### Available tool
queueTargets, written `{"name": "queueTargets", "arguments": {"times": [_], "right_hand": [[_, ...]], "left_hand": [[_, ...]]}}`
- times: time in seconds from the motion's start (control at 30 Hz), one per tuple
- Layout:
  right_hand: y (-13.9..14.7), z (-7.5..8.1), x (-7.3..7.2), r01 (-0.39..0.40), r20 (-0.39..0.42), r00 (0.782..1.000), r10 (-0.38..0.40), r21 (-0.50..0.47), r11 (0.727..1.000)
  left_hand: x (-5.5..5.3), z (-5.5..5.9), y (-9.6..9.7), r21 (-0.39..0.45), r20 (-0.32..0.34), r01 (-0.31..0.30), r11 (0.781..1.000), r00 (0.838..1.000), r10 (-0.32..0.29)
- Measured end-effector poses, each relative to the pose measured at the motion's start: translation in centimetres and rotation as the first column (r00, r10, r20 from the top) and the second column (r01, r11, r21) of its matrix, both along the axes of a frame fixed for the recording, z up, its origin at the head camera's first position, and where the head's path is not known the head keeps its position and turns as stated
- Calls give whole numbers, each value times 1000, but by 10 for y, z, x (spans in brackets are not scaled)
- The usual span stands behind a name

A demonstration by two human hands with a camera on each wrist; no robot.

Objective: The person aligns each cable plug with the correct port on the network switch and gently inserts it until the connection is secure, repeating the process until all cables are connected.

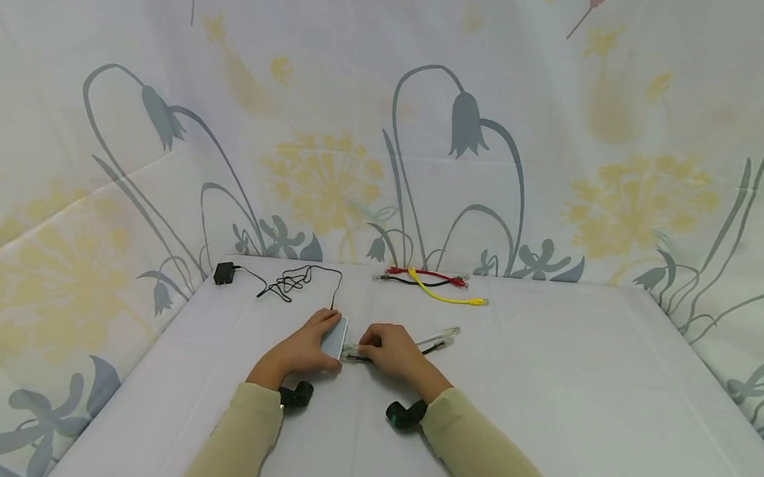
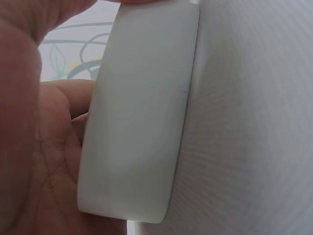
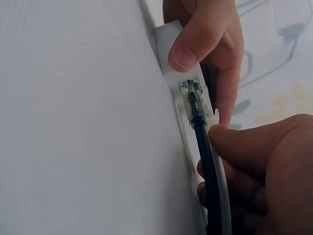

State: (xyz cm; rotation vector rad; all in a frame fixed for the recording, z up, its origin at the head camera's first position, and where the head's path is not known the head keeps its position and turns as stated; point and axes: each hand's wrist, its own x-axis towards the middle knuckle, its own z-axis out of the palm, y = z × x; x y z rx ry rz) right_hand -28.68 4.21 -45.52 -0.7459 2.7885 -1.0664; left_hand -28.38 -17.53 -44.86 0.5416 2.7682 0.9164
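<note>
My left hand (image 1: pixel 304 348) grips a small white network box (image 1: pixel 335 337) by its ends, thumb at the near end and fingers at the far end. In the left wrist view, the plain side of the network box (image 2: pixel 137 112) faces the palm. A black network cable (image 3: pixel 208 166) has its clear plug in the port side, seen in the right wrist view. Right beside it runs a white network cable (image 3: pixel 222 188), which my right hand (image 1: pixel 393 349) pinches near its plug between thumb and fingers. Both cables trail off to the right under that hand.
A black power adapter (image 1: pixel 224 273) lies at the back left, its thin tangled cord (image 1: pixel 292 280) leading to the box. Red (image 1: pixel 429 273), black (image 1: pixel 412 281) and yellow (image 1: pixel 444 297) short cables lie near the back edge. Patterned cloth (image 1: pixel 390 121) hangs behind the white table (image 1: pixel 577 400).
</note>
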Motion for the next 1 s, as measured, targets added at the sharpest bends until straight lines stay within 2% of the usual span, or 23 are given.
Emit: {"name": "queueTargets", "arguments": {"times": [0.6, 1.0], "right_hand": [[-1, 5, 2, -35, 5, 999, 34, 14, 999], [-1, 2, 2, -32, -33, 999, 33, 20, 999]], "left_hand": [[0, -1, 0, 3, -1, -1, 1000, 1000, 1], [3, 2, 1, -4, 21, -28, 1000, 999, 28]]}}
